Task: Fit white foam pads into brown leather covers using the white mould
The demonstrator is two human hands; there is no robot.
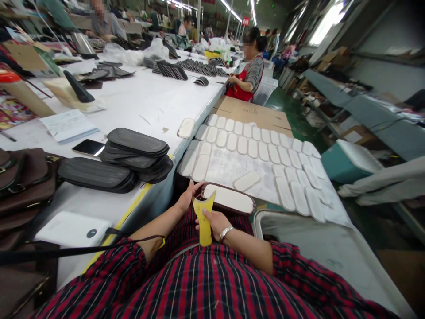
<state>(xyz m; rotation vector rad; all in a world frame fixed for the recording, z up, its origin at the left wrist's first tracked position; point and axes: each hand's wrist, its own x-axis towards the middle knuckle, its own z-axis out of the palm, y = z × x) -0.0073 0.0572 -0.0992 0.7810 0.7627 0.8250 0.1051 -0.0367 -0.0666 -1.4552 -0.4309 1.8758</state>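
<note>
My right hand [216, 222] is wrapped around a flat yellow tool [206, 221] with a flared, curved-in top end, held upright in front of my lap. A brown leather bag piece [250, 211] rests over my lap, with a long white rounded panel [232, 199] inside its brown rim. At its left end, my left hand [187, 197] grips the brown edge between thumb and fingers. Part of that end is hidden behind the yellow tool. Just beyond lies a loose white rounded panel [247, 180] on the side surface.
Rows of white rounded panels [252, 148] cover a sheet ahead on the right. Black oblong pieces [96, 173] are stacked at the left, beside a phone [88, 147] and brown bags [25, 190]. A grey bin [299, 239] stands at right; a co-worker [249, 71] sits farther ahead.
</note>
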